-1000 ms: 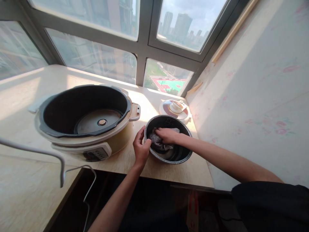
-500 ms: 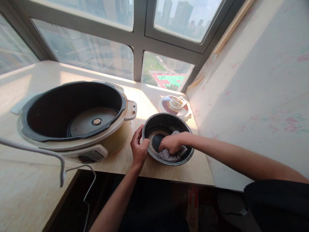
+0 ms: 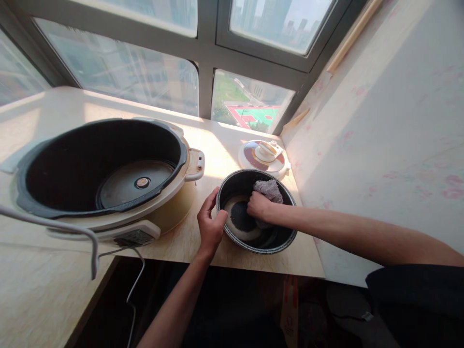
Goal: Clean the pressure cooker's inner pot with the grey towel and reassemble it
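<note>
A round dark inner pot [image 3: 239,237] stands on the counter close to its front edge. My left hand [image 3: 211,223] grips the pot's left rim, with the thumb over the edge and the fingers along the outside. Inside the pot, my right hand [image 3: 259,207] is closed on a crumpled grey cloth [image 3: 270,190], which bulges up against the far right of the inner wall. The pot's floor shows a dark round patch with a pale ring about it. Part of the cloth is hidden under my right hand and wrist.
Left of the pot sits a large electric cooker body [image 3: 170,208], its black inside uncovered. A lid [image 3: 250,153] with a pale handle lies behind the pot. A grey cord [image 3: 81,231] crosses the left front. Windows [image 3: 141,82] and a flowered wall [image 3: 391,145] bound the counter [image 3: 232,263].
My right hand and the cloth have moved from the near right part of the pot's inside to the far right wall. My left hand keeps its hold; the view has shifted slightly.
</note>
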Available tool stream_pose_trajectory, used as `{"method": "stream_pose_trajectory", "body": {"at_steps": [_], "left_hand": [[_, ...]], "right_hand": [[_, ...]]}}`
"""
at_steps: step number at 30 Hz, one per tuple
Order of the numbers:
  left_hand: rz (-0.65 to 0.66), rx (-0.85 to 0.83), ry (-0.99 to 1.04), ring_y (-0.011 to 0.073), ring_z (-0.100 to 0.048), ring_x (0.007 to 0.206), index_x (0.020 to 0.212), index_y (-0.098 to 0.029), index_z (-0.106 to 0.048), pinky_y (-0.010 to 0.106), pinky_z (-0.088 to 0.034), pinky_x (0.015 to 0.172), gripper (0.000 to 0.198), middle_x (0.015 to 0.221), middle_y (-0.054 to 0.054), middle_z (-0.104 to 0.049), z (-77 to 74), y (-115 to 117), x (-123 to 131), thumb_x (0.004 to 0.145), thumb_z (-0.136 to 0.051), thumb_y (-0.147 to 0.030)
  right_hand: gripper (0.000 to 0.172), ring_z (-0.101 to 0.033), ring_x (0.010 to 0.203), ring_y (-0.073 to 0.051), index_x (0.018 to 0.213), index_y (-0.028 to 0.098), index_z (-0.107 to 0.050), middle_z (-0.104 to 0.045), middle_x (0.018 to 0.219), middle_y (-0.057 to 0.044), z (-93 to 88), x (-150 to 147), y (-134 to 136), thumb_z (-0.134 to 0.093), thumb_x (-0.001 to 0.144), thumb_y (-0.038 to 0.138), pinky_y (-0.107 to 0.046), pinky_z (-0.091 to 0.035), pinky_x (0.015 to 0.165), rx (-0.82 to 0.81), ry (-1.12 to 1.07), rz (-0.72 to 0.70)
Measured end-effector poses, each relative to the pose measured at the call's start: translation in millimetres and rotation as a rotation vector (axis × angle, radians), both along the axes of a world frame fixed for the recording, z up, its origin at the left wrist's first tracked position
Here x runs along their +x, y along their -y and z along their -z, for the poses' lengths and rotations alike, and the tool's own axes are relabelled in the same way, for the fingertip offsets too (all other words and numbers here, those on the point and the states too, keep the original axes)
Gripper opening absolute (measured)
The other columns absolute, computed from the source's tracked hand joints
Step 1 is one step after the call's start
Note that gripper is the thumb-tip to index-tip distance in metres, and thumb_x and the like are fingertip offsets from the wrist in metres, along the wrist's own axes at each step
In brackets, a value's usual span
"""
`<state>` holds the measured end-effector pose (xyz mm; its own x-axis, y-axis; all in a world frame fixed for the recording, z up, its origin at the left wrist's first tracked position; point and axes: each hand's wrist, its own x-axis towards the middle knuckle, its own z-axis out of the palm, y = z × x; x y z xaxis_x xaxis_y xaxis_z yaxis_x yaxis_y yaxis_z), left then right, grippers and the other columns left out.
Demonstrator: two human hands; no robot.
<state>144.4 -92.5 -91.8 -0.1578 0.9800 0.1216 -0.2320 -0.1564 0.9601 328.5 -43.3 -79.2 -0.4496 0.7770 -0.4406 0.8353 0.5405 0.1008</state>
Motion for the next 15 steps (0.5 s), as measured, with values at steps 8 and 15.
{"method": "stream_pose_trajectory", "body": {"at_steps": [8, 15], "left_hand": [[-0.039, 0.008, 0.014, 0.0303, -0.065, 0.124, 0.130, -0.016, -0.068, 0.044, -0.049, 0.111, 0.061, 0.132, 0.010, -0.070, 0.0, 0.2, 4.0, 0.069, -0.060, -0.014], [-0.059, 0.009, 0.047, 0.0288, -0.064, 0.125, 0.130, -0.017, -0.067, 0.042, -0.047, 0.112, 0.060, 0.133, 0.009, -0.069, -1.9, 1.3, 8.2, 0.070, -0.059, -0.015]], "right_hand": [[0.020, -0.064, 0.101, -0.029, 0.097, 0.011, -0.075, -0.075, 0.098, -0.017, -36.0, -6.8, -5.1, -0.055, 0.094, 0.011, -0.040, -0.042, 0.084, 0.069, 0.100, -0.269], [0.039, -0.068, 0.100, -0.031, 0.121, 0.012, -0.065, -0.070, 0.116, -0.019, -61.2, -12.6, 5.5, -0.064, 0.082, 0.016, -0.033, -0.047, 0.074, -0.054, -0.064, -0.019]]}}
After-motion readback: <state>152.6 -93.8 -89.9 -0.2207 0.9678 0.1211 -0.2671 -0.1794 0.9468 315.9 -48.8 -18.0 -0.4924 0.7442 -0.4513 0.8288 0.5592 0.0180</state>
